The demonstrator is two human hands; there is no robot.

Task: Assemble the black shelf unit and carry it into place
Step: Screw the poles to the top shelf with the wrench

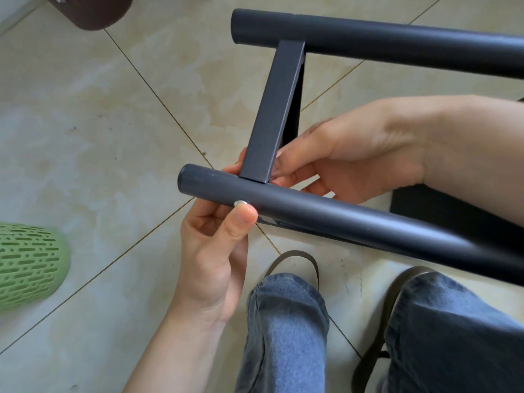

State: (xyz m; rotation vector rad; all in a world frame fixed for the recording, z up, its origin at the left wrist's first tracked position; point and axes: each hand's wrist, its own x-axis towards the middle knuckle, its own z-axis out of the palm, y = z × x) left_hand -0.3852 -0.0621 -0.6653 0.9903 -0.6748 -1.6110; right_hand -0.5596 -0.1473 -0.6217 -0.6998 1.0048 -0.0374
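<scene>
A person holds part of a black shelf frame (pixel 283 114) above the tiled floor (pixel 99 123). The frame has two round black tubes joined by a flat black crossbar (pixel 273 109). The near tube (pixel 340 219) runs from the middle of the view out to the right edge, and the far tube (pixel 382 35) lies across the top right. The left hand (pixel 215 251) comes up from below. Its thumb (pixel 241 222) presses on a small silver screw (pixel 241 203) in the side of the near tube, and the other fingers curl behind the tube. The right hand (pixel 354 160) reaches in from the right. Its fingers (pixel 286 157) pinch the bottom end of the crossbar, right where it meets the near tube. Below the frame are two legs in blue jeans (pixel 283 330), with dark sandal straps (pixel 297 256) near the feet. A green basket with small holes (pixel 28 265) sits at the left edge of the floor. A dark brown round thing (pixel 96 9) sits at the top left, well apart from the frame.
</scene>
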